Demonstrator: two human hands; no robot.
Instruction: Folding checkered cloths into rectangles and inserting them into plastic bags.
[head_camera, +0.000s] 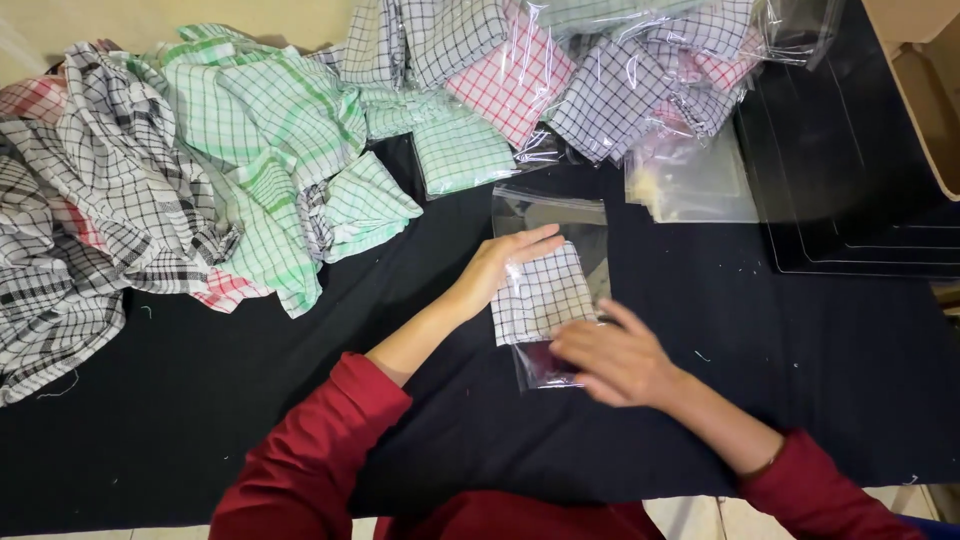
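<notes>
Both hands lie open: left hand (500, 268) and right hand (612, 358) press a folded black-checked white cloth (541, 296), soft and light, in a slippery clear plastic bag (556, 225) mid-counter (200, 400); hold its edges.

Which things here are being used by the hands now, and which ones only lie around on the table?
In use:
- folded black-checked cloth, under the left hand
- clear bag around it, touched by the right hand

Lying about:
- loose checked cloths
- bagged cloths
- empty clear bags
- black tray
</notes>
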